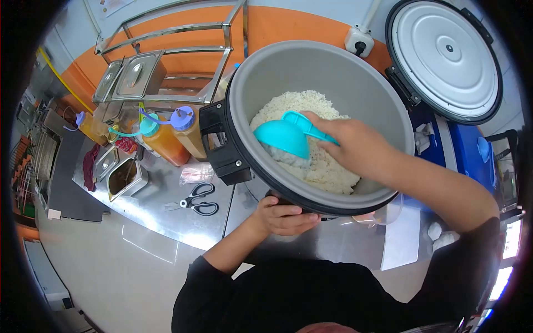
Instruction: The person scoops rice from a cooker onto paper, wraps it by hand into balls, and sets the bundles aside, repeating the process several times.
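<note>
A big round cooker (322, 61) with a grey inner pot stands tilted toward me, and white rice (327, 172) lies in its bottom. My right hand (355, 144) reaches inside with its fingers closed round the handle of a turquoise scoop (283, 139). The scoop's bowl is down against the rice at the pot's left side. Below the rim, my left hand (286, 216) presses against the cooker's near outer side, its fingers wrapped round something there that is partly hidden. The cooker's lid (447, 55) stands open at the upper right.
Scissors (197, 202) and a small plastic packet (197, 173) lie on the steel counter (166, 222) at left. Behind them are sauce bottles (166, 144), a metal container (127, 177) and a steel rack (189, 50). A clear bowl (391, 211) and blue bins (472, 150) are at right.
</note>
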A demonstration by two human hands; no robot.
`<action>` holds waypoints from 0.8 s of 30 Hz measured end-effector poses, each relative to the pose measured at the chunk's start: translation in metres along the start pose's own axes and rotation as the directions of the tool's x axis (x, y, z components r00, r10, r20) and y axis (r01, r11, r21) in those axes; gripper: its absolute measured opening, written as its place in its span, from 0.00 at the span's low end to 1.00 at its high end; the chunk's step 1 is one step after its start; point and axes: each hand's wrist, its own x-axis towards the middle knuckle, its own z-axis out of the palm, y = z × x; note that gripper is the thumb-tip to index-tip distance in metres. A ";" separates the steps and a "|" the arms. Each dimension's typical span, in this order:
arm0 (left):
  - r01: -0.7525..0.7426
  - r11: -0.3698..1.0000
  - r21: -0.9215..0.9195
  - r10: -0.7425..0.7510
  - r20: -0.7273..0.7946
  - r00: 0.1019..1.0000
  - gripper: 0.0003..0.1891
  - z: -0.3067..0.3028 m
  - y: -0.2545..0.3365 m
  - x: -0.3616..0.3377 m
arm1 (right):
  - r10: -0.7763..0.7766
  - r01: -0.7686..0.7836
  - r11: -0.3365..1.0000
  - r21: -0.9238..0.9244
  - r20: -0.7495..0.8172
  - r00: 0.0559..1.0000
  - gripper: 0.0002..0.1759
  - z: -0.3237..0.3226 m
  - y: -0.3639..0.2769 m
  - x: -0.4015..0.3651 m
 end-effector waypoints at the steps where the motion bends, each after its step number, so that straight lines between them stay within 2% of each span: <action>1: -0.005 1.000 0.002 0.005 0.002 1.000 0.12 0.000 -0.001 0.001 | -0.057 0.055 0.994 -0.094 -0.022 0.998 0.33 -0.003 0.002 0.003; 2: -0.006 1.000 0.008 0.006 0.006 1.000 0.12 0.000 0.003 0.003 | -0.119 0.111 0.976 -0.187 -0.034 0.992 0.33 -0.006 0.004 0.001; 6: -0.010 1.000 0.013 0.010 0.018 1.000 0.14 -0.002 0.003 0.003 | -0.148 0.136 0.962 -0.235 -0.033 0.988 0.33 -0.003 0.004 0.005; 8: -0.013 1.000 0.014 0.013 0.018 1.000 0.15 -0.002 0.002 0.003 | -0.026 0.027 0.995 -0.092 0.020 0.999 0.32 -0.010 0.000 0.008; 9: -0.017 1.000 0.014 0.017 0.018 1.000 0.15 0.000 0.002 0.003 | -0.023 0.024 0.995 -0.093 0.018 1.000 0.32 -0.011 -0.001 0.007; 14: -0.027 0.999 0.040 0.026 0.033 0.999 0.15 0.000 0.002 0.000 | 0.043 -0.011 0.963 -0.269 0.115 0.992 0.29 -0.009 0.000 0.012; 18: -0.049 0.998 0.039 0.048 0.018 0.999 0.15 0.001 0.001 -0.012 | 0.062 0.012 0.950 -0.311 0.228 0.972 0.28 0.004 0.025 0.017; 20: -0.068 0.998 0.005 0.067 0.023 0.997 0.14 0.002 -0.004 -0.014 | 0.164 -0.072 0.963 -0.259 0.352 0.921 0.28 0.009 0.038 0.015; 22: 0.015 0.989 -0.149 -0.015 0.000 1.000 0.14 0.001 -0.004 -0.010 | 0.171 -0.100 0.975 -0.197 0.386 0.906 0.28 -0.001 0.038 0.009; 23: 0.040 0.981 -0.192 -0.019 0.105 0.994 0.13 -0.003 0.001 -0.038 | 0.173 -0.123 0.982 -0.146 0.412 0.894 0.28 -0.011 0.034 0.006; 24: 0.054 0.978 -0.201 -0.031 0.115 0.993 0.13 -0.015 0.002 -0.049 | 0.197 -0.142 0.978 -0.154 0.443 0.875 0.28 -0.019 0.030 0.002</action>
